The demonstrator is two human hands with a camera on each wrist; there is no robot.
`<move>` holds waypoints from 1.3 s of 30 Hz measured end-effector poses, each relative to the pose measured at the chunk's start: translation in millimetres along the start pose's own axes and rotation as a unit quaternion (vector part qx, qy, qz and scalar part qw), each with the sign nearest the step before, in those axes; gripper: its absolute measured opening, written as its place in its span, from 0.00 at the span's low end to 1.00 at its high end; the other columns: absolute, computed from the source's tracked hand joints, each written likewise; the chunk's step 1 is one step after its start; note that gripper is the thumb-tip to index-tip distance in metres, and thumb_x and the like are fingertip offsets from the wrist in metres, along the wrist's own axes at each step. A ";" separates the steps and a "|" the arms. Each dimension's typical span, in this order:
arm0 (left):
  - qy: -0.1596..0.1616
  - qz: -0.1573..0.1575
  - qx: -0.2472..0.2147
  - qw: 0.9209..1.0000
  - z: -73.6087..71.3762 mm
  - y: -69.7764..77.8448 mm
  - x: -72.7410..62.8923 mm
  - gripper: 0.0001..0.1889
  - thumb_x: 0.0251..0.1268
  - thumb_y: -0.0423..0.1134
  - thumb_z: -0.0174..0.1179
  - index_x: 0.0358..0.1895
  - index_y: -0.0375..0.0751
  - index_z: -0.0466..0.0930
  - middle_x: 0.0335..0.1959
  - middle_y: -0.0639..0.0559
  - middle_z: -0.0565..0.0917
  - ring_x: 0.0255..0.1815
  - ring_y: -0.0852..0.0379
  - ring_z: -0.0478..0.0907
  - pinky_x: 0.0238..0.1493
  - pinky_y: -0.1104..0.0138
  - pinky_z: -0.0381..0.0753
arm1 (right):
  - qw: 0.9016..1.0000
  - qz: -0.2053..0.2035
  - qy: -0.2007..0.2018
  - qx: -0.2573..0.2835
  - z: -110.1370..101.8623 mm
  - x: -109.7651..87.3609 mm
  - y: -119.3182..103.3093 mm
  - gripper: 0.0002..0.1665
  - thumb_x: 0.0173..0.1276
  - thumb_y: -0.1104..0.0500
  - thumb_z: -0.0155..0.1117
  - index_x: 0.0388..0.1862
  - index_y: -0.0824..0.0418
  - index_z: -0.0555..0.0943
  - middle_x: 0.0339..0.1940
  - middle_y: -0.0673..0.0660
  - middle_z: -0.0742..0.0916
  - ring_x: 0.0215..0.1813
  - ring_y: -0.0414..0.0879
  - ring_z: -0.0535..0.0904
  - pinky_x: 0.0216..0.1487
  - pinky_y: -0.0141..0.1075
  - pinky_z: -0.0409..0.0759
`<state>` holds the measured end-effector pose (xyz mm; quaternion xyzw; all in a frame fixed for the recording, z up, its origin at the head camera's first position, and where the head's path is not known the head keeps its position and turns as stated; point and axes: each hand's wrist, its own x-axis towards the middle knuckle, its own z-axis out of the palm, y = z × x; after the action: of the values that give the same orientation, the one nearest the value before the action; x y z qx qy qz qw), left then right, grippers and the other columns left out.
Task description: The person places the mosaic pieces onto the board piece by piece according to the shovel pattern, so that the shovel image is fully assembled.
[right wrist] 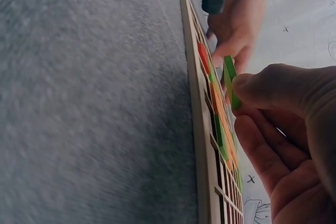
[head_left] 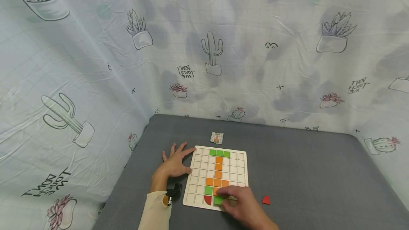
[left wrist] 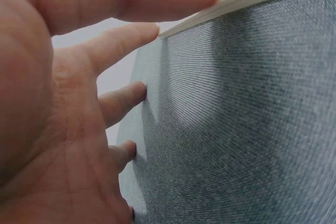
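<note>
A pale wooden grid board [head_left: 198, 176] lies on the grey table, holding green and orange square tiles and a red quarter-round piece [head_left: 208, 200] in its front row. My right hand [head_left: 244, 203] pinches a green square tile [right wrist: 231, 82] between thumb and fingertips, raised over the board's front part. Part of the board there is hidden under this hand. My left hand [head_left: 174, 165] has its fingers spread at the board's left side. In the left wrist view, its thumb and index finger touch the board's edge [left wrist: 247, 1], and the other fingertips rest on the table.
A small pattern card [head_left: 217, 137] lies behind the board. To the right of the board is a loose red quarter-round piece [head_left: 266, 200] on the grey tabletop [head_left: 303, 173]. A cloth printed with cacti [head_left: 243, 52] hangs behind and at the sides.
</note>
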<state>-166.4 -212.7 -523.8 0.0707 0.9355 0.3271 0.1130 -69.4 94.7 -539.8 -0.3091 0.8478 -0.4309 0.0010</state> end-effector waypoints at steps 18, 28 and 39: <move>0.003 0.004 -0.002 1.000 0.6 -2.1 0.5 0.46 0.58 0.36 0.80 0.82 0.55 0.74 0.90 0.39 0.57 0.91 0.22 0.36 0.76 0.16 0.27 | 0.995 -0.076 -0.007 -0.064 10.2 2.9 -1.0 0.23 0.58 0.71 0.82 0.52 0.56 0.91 0.45 0.46 0.94 0.46 0.37 0.88 0.50 0.34 0.89; 0.000 0.005 0.002 1.000 1.0 -2.6 1.3 0.46 0.58 0.37 0.81 0.82 0.55 0.74 0.90 0.40 0.57 0.91 0.22 0.35 0.76 0.16 0.27 | 0.995 -0.079 -0.006 -0.066 12.5 2.8 -1.8 0.24 0.59 0.71 0.82 0.53 0.56 0.91 0.47 0.46 0.94 0.47 0.38 0.88 0.51 0.33 0.89; -0.001 0.005 0.000 1.000 1.0 -2.3 0.6 0.46 0.58 0.35 0.80 0.83 0.55 0.73 0.91 0.39 0.57 0.91 0.23 0.35 0.76 0.16 0.27 | 0.997 -0.047 0.042 -0.037 3.0 -6.3 1.9 0.23 0.60 0.70 0.83 0.53 0.54 0.92 0.47 0.46 0.94 0.47 0.41 0.91 0.51 0.31 0.89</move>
<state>-166.8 -213.7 -526.1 0.0756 0.9350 0.3277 0.1128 -64.5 96.7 -544.8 -0.3297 0.8470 -0.4118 -0.0661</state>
